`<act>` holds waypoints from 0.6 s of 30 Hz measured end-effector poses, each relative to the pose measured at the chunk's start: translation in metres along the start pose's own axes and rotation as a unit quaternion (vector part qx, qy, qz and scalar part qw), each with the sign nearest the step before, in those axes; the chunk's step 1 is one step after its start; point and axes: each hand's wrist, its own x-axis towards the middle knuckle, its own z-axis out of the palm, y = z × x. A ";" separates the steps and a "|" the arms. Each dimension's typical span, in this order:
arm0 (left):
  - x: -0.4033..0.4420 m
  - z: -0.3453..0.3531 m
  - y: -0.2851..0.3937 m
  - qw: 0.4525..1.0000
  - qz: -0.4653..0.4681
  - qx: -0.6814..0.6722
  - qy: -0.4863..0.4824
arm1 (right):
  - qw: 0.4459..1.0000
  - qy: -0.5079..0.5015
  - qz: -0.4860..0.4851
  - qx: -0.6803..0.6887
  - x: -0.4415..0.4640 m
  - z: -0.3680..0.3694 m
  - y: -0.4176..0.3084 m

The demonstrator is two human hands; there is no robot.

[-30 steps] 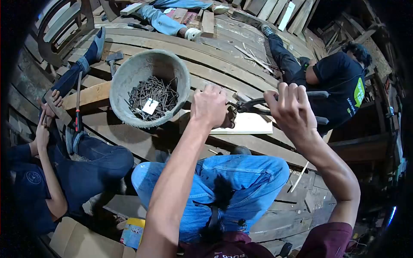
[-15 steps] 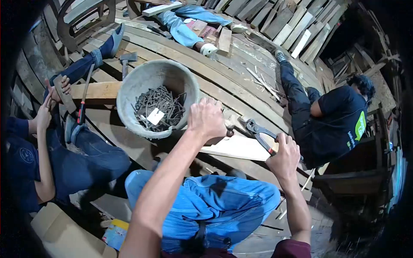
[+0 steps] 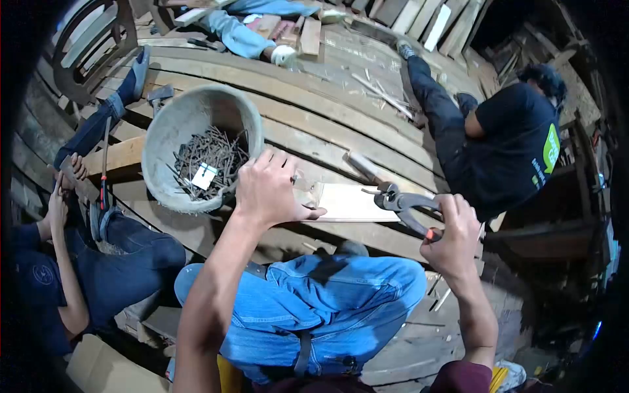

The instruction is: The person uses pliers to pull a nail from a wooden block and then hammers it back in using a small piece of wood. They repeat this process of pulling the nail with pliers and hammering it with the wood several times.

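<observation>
My right hand (image 3: 455, 229) is closed around the handles of metal pincers (image 3: 409, 208) with red and black grips. The pincers' jaws are over the right part of a pale wooden board (image 3: 354, 202). A thin nail-like piece (image 3: 371, 191) sticks out to the left at the jaws; whether they grip it I cannot tell. My left hand (image 3: 272, 190) is wrapped over the board's left end, its thumb along the near edge. Just left of that hand stands a grey bucket (image 3: 154, 154) holding many rusty nails (image 3: 209, 154) and a small white tag (image 3: 204, 175).
A hammer (image 3: 159, 95) lies behind the bucket. At the left, a person in dark clothes (image 3: 46, 275) holds a piece of wood near a red-handled bar (image 3: 105, 160). Another person (image 3: 517, 141) sits at the right. Stacked planks (image 3: 419, 19) stand at the back.
The view has swung right, shifting the bucket left. My left hand is farther from the pincers, exposing more of the board. The pincers have turned flatter and nearer to level.
</observation>
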 end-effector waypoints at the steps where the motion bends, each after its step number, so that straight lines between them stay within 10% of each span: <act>1: -0.003 0.002 0.002 1.000 0.013 0.001 -0.005 | 1.000 -0.001 0.003 0.006 0.001 0.000 -0.001; 18: 0.003 -0.005 0.005 0.994 -0.006 -0.037 -0.102 | 0.987 -0.060 0.012 0.148 0.036 0.084 -0.010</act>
